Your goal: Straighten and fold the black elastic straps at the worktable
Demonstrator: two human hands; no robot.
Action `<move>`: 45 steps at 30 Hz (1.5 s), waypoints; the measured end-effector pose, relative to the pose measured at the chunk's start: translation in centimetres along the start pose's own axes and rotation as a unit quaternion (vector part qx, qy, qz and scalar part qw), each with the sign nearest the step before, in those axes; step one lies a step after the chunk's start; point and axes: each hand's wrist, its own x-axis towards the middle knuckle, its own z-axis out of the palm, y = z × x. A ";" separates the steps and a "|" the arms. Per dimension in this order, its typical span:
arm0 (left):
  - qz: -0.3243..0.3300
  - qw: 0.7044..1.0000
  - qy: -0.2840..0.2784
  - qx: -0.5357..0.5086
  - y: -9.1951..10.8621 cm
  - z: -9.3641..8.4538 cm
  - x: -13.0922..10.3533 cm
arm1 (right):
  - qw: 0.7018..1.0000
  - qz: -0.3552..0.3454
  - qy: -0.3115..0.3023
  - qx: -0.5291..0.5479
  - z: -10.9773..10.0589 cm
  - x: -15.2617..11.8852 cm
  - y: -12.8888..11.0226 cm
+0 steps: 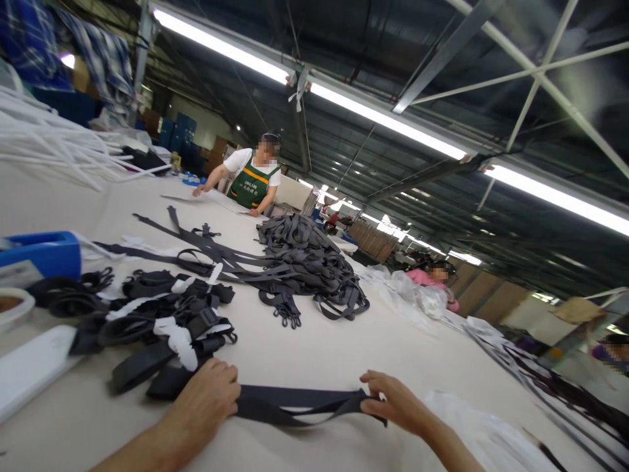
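A dark grey webbing strap [299,397] lies folded lengthwise in front of me, stretched between my two hands. My left hand [210,397] is closed over its left part, the fingers curled down at the table. At the other end, my right hand [393,401] pinches the strap between thumb and fingers, with a short tail sticking out below. Just beyond my left hand sit bundled dark straps [196,321] with white paper bands [177,341] around some of them. A large heap of loose dark straps [309,255] rises farther back, with black clips [287,313] at its near side.
Left on the table [314,347] are a blue dispenser-like object [44,252], a tape roll [14,308], a white board-like piece [34,367] and white cords [59,141]. Clear plastic [486,432] lies right. Across the table a person in a green apron [250,183] handles white sheets.
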 end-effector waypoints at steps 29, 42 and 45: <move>-0.004 1.000 0.004 0.008 0.0 -0.3 -0.1 | 0.991 -0.019 -0.064 -0.116 2.1 4.1 -5.6; 0.012 0.996 0.090 0.005 -0.9 1.2 -0.5 | 0.981 -0.032 -0.057 -0.183 2.2 4.0 -6.9; 0.009 0.996 0.092 -0.005 -0.9 1.2 -0.7 | 0.982 -0.021 -0.017 -0.187 3.3 3.0 -7.0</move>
